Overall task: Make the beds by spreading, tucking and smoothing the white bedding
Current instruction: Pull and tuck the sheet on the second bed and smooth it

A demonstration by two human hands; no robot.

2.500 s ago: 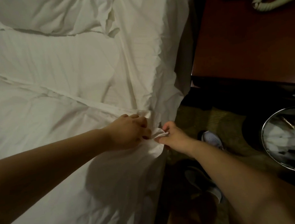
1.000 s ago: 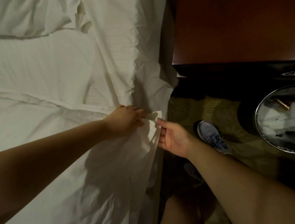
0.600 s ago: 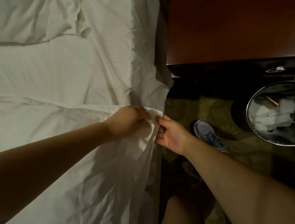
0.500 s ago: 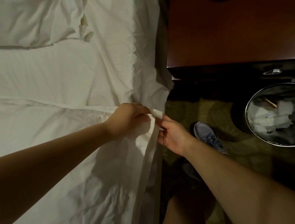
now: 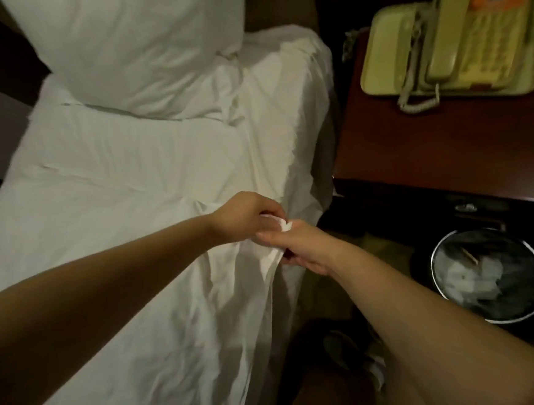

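A white duvet (image 5: 113,297) covers the near part of the bed, its top edge running across the white sheet (image 5: 160,159). At the bed's right side my left hand (image 5: 244,218) pinches the duvet's corner from above. My right hand (image 5: 298,247) grips the same corner from the side, with a scrap of white cloth showing between the two hands. A white pillow (image 5: 132,50) leans at the head of the bed.
A dark red nightstand (image 5: 441,156) stands right of the bed with a beige telephone (image 5: 451,44) on it. A round bin (image 5: 489,277) with white waste sits on the carpet below. My shoe (image 5: 361,361) is by the bed's side.
The view has tilted up, bringing the pillow and telephone into sight. Both hands stay at the duvet corner and have closed in until they touch, the right hand now gripping the cloth.
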